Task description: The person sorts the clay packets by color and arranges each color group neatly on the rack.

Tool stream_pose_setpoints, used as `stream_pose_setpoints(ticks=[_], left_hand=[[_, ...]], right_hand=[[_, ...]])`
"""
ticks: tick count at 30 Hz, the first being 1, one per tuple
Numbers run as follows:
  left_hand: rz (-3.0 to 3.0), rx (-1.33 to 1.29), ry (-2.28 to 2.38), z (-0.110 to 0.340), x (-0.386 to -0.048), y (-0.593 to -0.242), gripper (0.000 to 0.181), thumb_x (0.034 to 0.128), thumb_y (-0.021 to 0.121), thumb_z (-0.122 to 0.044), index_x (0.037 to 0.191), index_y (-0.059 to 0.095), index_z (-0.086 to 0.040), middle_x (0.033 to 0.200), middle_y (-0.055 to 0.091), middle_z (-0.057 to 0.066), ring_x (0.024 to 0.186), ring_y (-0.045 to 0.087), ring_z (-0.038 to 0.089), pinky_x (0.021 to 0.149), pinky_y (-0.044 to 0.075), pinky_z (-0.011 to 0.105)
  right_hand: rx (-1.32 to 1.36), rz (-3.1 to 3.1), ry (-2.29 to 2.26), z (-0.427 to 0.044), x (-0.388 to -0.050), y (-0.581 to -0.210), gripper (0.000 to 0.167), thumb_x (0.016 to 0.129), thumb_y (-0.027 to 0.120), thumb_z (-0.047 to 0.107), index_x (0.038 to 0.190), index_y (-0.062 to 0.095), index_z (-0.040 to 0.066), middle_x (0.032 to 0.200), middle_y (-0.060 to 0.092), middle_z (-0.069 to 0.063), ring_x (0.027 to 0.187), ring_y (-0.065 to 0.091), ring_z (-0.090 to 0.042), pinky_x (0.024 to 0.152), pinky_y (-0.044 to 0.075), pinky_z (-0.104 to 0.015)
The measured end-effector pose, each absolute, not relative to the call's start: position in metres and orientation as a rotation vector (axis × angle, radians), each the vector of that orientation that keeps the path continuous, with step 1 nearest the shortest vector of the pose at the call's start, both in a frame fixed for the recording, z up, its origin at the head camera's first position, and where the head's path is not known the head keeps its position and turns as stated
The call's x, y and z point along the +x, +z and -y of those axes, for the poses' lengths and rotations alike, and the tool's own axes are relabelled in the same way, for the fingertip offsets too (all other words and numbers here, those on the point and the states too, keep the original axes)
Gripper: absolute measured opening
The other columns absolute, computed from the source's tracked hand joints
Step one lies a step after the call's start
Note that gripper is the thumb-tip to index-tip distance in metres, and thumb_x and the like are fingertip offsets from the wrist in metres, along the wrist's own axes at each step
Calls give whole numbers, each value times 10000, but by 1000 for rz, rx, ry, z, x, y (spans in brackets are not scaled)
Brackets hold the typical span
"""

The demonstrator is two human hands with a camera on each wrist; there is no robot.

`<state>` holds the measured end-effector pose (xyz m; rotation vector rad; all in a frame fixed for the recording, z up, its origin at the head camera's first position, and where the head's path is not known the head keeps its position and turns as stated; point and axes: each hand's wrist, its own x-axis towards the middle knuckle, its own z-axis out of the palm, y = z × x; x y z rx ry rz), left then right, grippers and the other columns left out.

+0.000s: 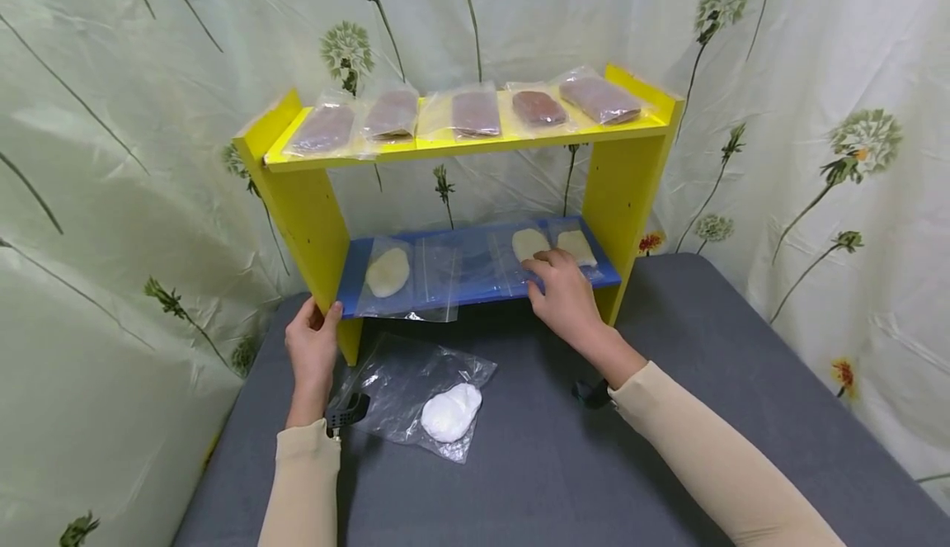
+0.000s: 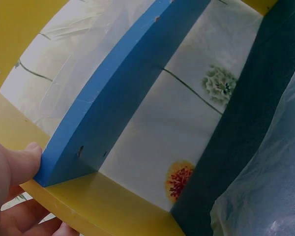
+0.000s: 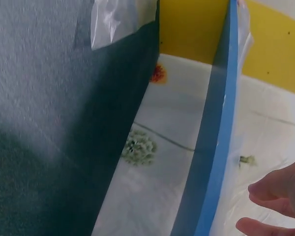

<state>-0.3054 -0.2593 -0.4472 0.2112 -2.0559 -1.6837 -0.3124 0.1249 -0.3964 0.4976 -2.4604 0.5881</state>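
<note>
My left hand (image 1: 312, 349) grips the front edge of the yellow side panel (image 1: 297, 217), thumb beside the end of the blue shelf board (image 2: 103, 93) and fingers round the outside. My right hand (image 1: 566, 295) reaches over the board's right part, fingers slightly bent and apart at the clear bags there; the right wrist view shows nothing pinched. Under its fingertips lie a bagged pale round piece (image 1: 529, 244) and a bagged pale square piece (image 1: 576, 246). Another bagged round piece (image 1: 387, 273) lies at the board's left, its bag overhanging the front edge.
Several bagged reddish-brown slabs (image 1: 477, 112) lie along the yellow top shelf (image 1: 475, 146). On the grey table (image 1: 534, 481), before the rack, a clear bag (image 1: 393, 378) holds a white lump (image 1: 451, 412). A flower-patterned curtain (image 1: 779, 101) hangs behind.
</note>
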Motion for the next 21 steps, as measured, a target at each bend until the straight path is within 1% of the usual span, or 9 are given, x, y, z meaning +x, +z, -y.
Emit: stream_pose_setpoints(ticks=[1,3,6,7,10,15,18,21], left_hand=[[2058,211,-1684,260,-305,-447,479,976,653,-339,1397,601,-117,1287,629,118,1128,594,251,1055,455,449],[2059,213,-1688,260,-306,-448,486,975,654,-342,1400,599,-113,1296,627,122,1138,593,258,1059,451,454],[2065,214,-1683,261,-307,-448,485,981,648,-340,1405,595,-111,1300,627,121,1142,593,258,1057,452,454],[2067,213,-1678,261,-307,-448,485,983,646,-340,1406,594,-109,1302,627,123,1143,594,259,1055,454,455],[2062,201,-1667,261,-308,-449,478,985,647,-338,1400,599,-106,1290,632,123,1129,600,252,1048,461,452],[2039,183,-1670,261,-308,-451,468,983,655,-326,1390,607,-99,1285,639,123,1127,603,243,1038,468,442],[2030,173,-1668,261,-308,-451,452,985,659,-306,1383,612,-96,1283,645,124,1129,608,233,1021,476,430],[2025,159,-1663,261,-308,-451,443,985,662,-296,1374,618,-90,1274,650,127,1121,613,230,1010,481,431]], right_hand=[[506,2452,588,-123,-309,-397,275,905,703,70,1178,741,68,1234,625,-161,1212,523,-368,843,554,-522],[531,2429,590,-121,-303,-399,278,903,715,74,1179,741,80,1224,623,-138,1196,528,-346,763,576,-491],[585,2390,602,-116,-294,-403,287,898,732,76,1184,739,97,1214,620,-109,1178,533,-314,746,578,-464],[609,2380,608,-114,-291,-405,291,899,735,78,1188,738,104,1218,619,-103,1175,536,-307,749,577,-457],[672,2363,627,-106,-281,-411,309,898,742,77,1204,733,120,1232,619,-97,1173,544,-293,824,559,-456],[770,2360,686,-93,-266,-424,351,888,756,59,1225,721,149,1249,619,-89,1185,540,-263,902,532,-434],[841,2359,718,-84,-257,-434,390,869,771,43,1236,713,163,1249,621,-70,1185,546,-237,910,534,-409],[930,2392,738,-75,-249,-445,429,864,770,35,1259,701,186,1246,619,-24,1172,558,-199,894,539,-379]])
